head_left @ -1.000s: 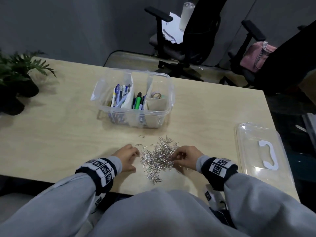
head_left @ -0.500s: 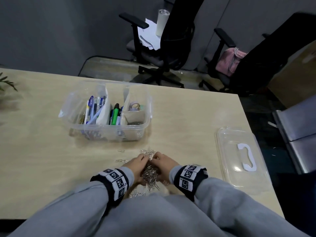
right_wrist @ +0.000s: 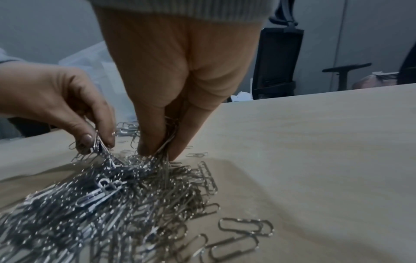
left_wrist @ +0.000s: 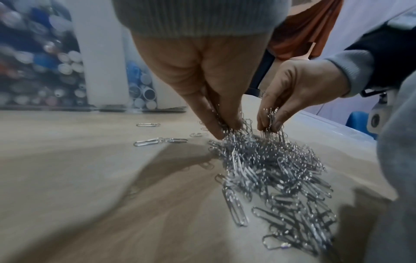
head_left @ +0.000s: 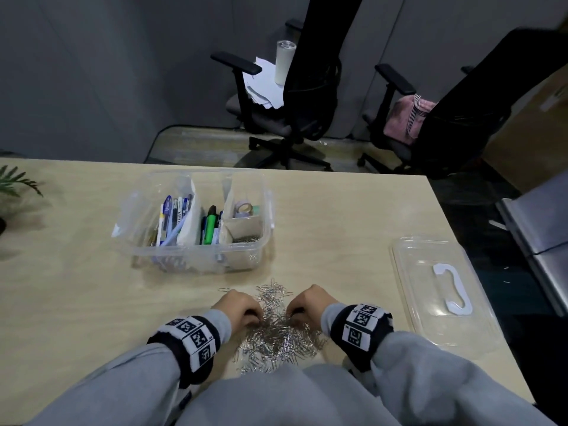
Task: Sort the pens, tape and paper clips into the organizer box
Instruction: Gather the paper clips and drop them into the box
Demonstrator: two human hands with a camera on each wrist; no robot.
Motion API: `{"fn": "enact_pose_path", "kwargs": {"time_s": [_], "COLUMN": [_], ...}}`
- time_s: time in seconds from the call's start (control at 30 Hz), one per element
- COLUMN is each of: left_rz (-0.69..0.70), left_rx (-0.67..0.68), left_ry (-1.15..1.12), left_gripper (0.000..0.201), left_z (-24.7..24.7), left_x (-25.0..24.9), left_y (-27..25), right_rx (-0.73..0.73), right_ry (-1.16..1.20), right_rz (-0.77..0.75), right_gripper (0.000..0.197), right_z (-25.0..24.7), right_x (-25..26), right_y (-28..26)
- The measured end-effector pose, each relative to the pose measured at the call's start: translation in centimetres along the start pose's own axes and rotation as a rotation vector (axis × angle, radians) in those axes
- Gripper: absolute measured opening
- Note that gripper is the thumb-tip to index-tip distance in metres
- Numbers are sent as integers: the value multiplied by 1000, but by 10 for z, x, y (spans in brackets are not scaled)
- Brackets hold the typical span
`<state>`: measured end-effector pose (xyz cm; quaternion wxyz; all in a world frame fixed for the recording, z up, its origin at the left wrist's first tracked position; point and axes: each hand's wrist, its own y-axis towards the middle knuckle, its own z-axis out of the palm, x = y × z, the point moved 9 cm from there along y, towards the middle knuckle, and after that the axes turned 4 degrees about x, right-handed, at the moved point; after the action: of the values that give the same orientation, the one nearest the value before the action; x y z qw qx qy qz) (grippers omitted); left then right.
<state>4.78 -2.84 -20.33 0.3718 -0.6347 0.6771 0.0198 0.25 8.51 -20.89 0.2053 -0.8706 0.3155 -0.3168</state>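
— While both hands work at the near edge of the table [head_left: 353,216], what is entered first?

— Item one: paper clips [head_left: 276,336], silver, a loose heap on the table just in front of the person, between the two wrists. A few strays lie apart on the far left of the heap.

— The left hand [head_left: 238,307]?

— Fingers curled down into the heap, thumb and fingertips pinching a bunch of clips; the left wrist view shows the bunch held between them, its lower ends touching the heap.

— And the right hand [head_left: 309,302]?

— Likewise: fingers bent, thumb and forefinger pinching a small bundle of clips at the heap's right side. The two hands are near each other, not touching.

— Item two?

— Organizer box [head_left: 196,262], clear plastic, open, standing beyond the heap toward the middle of the table. Left compartment: pens [head_left: 172,219], blue and white, leaning upright. Middle compartment: more pens and a green marker [head_left: 211,226]. Right rear compartment: rolls of tape [head_left: 242,208]. Right front compartment: some paper clips on its floor.

— Anything else on the table?

— Lid [head_left: 442,290], clear with a white handle, lying flat at the right, well apart from the box. Plant [head_left: 17,181], leaves only, at the left edge.

— Beyond the table?

— Two black office chairs: the left chair [head_left: 310,87] carries white papers and a white cup, the right chair [head_left: 467,99] carries a pink bag [head_left: 404,118].
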Motion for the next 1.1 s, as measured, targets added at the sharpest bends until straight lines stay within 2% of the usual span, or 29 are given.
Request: {"fn": "enact_pose_path", "kwargs": {"time_s": [0.2,0.33,0.47,0.63,0.73,0.83,0.97,1.1], "left_rz": [35,62,29,8,-61,-103,-202,-192], "left_rx": [-191,-340,-585,-724,-719,-620,-513,-478], "left_ry": [-268,-406,-526,-517,-418,-360,-294,-278], "left_gripper": [10,27,33,18,13,10,16,19], "left_z": [-36,-81,-144,-201,-203,-187,-167,-165], "left_x": [-9,-21,-10,3,8,4,12,18], "left_y": [-18,-40,-55,-48,-31,-8,3,5], "right_rx": [-53,-66,-109,-182,-237,-309,-436,-476], "right_ry": [174,265,316,398,446,483,536,465], "right_rz": [3,25,21,21,-12,-51,-99,-98], "right_gripper": [24,27,29,21,19,20,21,21], "right_z": [-10,-15,-29,-60,-86,-116,-157,-184], "right_x": [-6,-9,-8,-4,6,19,36,58], "right_y": [-16,-23,-30,-37,-40,-41,-37,-20]}}
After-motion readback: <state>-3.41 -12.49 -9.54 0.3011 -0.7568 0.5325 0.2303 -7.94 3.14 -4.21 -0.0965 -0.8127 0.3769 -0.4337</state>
